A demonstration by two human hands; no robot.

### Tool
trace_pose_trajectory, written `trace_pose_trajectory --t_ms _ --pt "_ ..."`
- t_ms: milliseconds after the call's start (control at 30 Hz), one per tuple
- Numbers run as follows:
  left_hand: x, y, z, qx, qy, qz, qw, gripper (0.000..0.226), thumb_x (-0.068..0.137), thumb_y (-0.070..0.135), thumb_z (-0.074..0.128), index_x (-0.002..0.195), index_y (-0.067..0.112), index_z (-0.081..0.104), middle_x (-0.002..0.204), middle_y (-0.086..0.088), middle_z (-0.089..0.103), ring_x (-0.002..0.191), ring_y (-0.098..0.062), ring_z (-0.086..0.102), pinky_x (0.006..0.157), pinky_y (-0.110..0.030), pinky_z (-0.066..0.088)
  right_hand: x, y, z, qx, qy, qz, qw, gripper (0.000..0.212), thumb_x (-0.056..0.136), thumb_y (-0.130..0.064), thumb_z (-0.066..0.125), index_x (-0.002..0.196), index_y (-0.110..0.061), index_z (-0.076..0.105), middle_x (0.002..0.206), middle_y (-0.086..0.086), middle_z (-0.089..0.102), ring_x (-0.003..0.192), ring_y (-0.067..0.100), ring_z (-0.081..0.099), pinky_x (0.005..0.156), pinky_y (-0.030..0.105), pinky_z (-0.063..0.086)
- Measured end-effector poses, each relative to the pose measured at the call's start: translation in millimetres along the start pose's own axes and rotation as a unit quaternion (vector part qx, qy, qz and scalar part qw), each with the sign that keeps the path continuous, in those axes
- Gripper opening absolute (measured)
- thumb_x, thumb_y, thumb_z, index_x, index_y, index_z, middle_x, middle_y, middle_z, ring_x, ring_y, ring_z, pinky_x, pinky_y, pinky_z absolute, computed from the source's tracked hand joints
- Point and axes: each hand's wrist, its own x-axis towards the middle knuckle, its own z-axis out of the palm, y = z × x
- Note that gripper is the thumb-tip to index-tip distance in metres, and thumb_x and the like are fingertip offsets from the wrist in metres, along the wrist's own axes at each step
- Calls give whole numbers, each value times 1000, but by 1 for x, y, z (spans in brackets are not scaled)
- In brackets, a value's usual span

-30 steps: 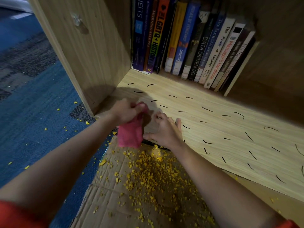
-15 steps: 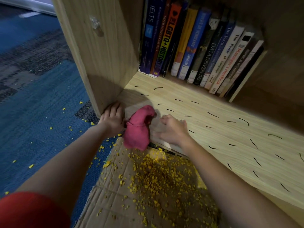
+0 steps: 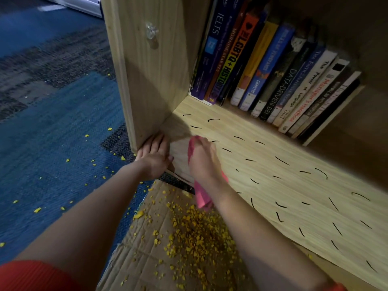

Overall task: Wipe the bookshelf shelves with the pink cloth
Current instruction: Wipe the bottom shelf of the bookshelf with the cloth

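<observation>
The pink cloth is in my right hand, which presses it on the bottom shelf of the wooden bookshelf near its front left corner; a tail of the cloth hangs over the shelf's front edge. The shelf board is light wood marked with several short black strokes. My left hand rests flat at the foot of the bookshelf's left side panel, fingers apart, holding nothing.
A row of several upright books fills the back of the shelf. A sheet of cardboard strewn with yellow crumbs lies on the floor below the shelf edge. Blue carpet with scattered yellow crumbs spreads to the left.
The cloth has passed from my left hand to my right hand, which now presses it on the shelf. My left hand has moved to the base of the side panel.
</observation>
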Motion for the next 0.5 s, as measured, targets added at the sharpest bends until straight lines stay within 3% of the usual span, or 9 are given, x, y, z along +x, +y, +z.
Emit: trace_pose_trajectory --t_ms 100,200,333,400,500 --pt "1 1 1 8 12 -5 1000 65 101 36 28 150 19 -9 157 5 -16 143 -14 -16 115 -31 -2 20 -23 11 -46 -30 -76 996 45 86 -2 51 131 -6 47 134 8 46 123 29 37 103 33 34" --pt "2 1 1 10 9 -4 1000 64 100 36 29 151 19 -6 157 5 -15 143 -14 -16 115 -32 -1 13 -6 9 -98 -4 -179 979 48 79 -6 61 127 -5 53 127 9 54 115 30 47 102 33 38" --pt "2 0 1 1 6 -4 1000 65 100 37 30 150 19 -7 157 4 -15 143 -15 -16 115 -34 -1 24 7 3 -116 -13 -94 989 44 90 2 42 133 -9 45 135 5 44 115 25 37 87 28 33" --pt "1 1 1 2 7 -4 1000 65 100 37 30 150 20 -9 157 5 -15 143 -15 -16 115 -34 -2 23 -10 9 -116 -23 -92 989 42 90 -4 47 131 -9 45 134 5 43 121 24 34 94 27 31" --pt "0 2 1 3 3 -10 1000 64 100 37 28 150 21 -9 157 6 -16 143 -14 -17 115 -33 -2 4 -12 10 -101 -42 -171 979 48 91 -12 49 138 -8 41 139 5 43 125 26 34 106 31 32"
